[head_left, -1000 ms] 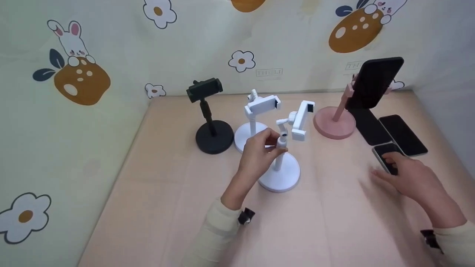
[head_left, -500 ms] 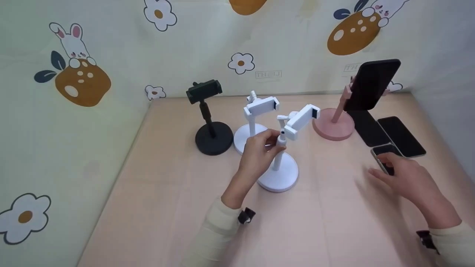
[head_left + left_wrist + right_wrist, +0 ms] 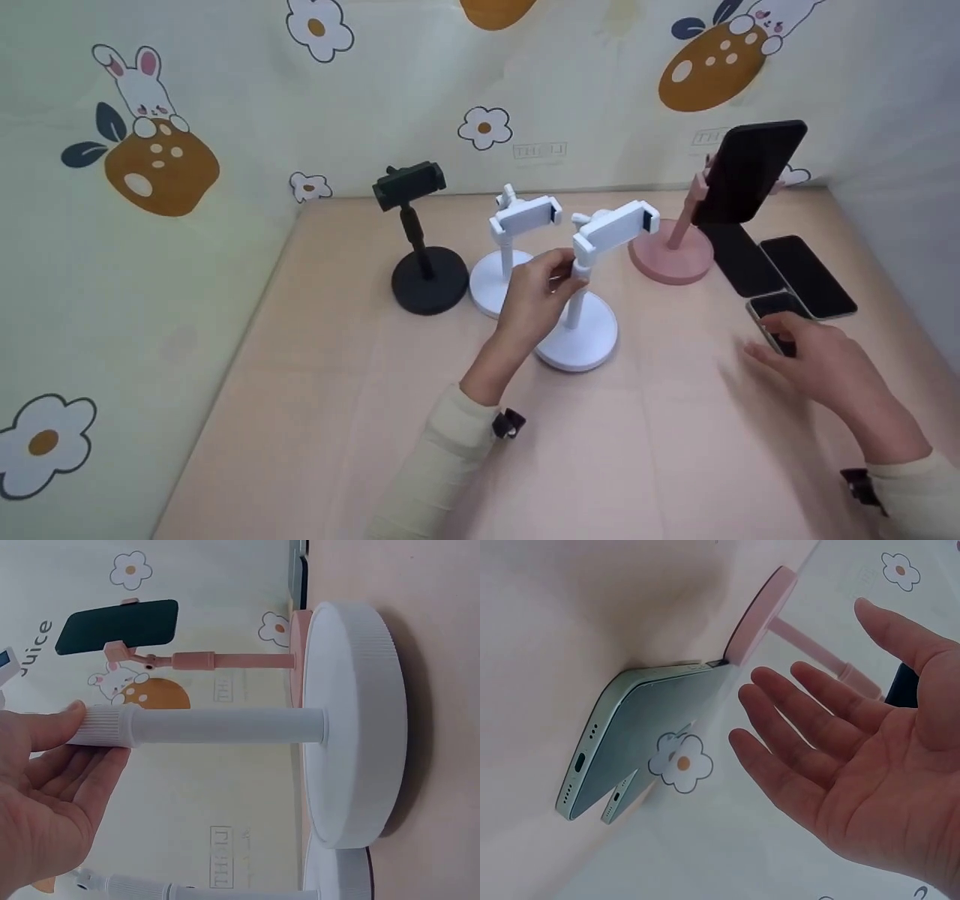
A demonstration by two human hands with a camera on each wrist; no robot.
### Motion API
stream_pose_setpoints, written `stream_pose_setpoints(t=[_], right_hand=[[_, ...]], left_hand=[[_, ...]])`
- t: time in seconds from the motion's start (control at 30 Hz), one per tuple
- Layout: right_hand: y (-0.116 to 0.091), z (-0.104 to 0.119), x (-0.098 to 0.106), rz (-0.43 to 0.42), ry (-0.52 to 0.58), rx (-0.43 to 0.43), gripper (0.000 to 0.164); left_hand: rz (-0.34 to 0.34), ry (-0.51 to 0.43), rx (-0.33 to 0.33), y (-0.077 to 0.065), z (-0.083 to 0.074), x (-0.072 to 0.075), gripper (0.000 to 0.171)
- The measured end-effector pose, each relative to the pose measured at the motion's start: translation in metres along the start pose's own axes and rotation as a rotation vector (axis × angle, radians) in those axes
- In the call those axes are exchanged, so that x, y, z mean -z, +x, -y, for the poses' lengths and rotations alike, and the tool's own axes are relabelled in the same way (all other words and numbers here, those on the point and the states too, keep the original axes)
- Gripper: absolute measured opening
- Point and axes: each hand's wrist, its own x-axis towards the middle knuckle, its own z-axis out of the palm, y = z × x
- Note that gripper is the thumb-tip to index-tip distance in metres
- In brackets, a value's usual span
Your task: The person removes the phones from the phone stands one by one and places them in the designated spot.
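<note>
A white phone stand [image 3: 581, 337] with a round base is held by my left hand [image 3: 525, 304]; thumb and fingers pinch the ribbed collar [image 3: 105, 726] on its stem. Its clamp [image 3: 616, 227] lies slantwise at the top, with no phone in it. My right hand [image 3: 829, 371] hovers over the nearest phone [image 3: 776, 302], which lies flat on the table. In the right wrist view the fingers [image 3: 810, 757] of that hand are loosely spread, apart from the phone [image 3: 645, 735]. The hand partly covers this phone in the head view.
A second white stand [image 3: 491, 283] is just behind the held one, with a black stand [image 3: 427, 281] to its left. A pink stand [image 3: 671, 255] bears an upright black phone [image 3: 754, 172]. Two more phones, one in the middle [image 3: 742, 259], another farther right [image 3: 810, 277], lie beside it.
The held stand's clamp has swung from steeply upright to a flatter slant. The stand and my left hand have shifted slightly right and back. My right hand stays in nearly the same place.
</note>
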Motion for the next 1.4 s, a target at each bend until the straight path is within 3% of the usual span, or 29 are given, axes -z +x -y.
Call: stream_pose_setpoints(t=[0.47,0.8,1.03,1.4], right_hand=[[-0.001,-0.001,0.000,0.010,0.005,-0.011,0.072],[-0.001,0.001,0.001,0.028,0.011,-0.047,0.078],[0.000,0.001,-0.001,0.030,0.013,-0.045,0.078],[0.002,0.003,0.000,0.040,0.022,-0.045,0.079]], left_hand=[[-0.038,0.008,-0.046,0.030,0.002,-0.016,0.033],[-0.048,0.042,-0.026,0.051,0.001,-0.023,0.036],[-0.025,0.071,-0.044,0.060,0.002,-0.030,0.036],[0.020,0.100,0.016,0.070,0.012,-0.035,0.038]])
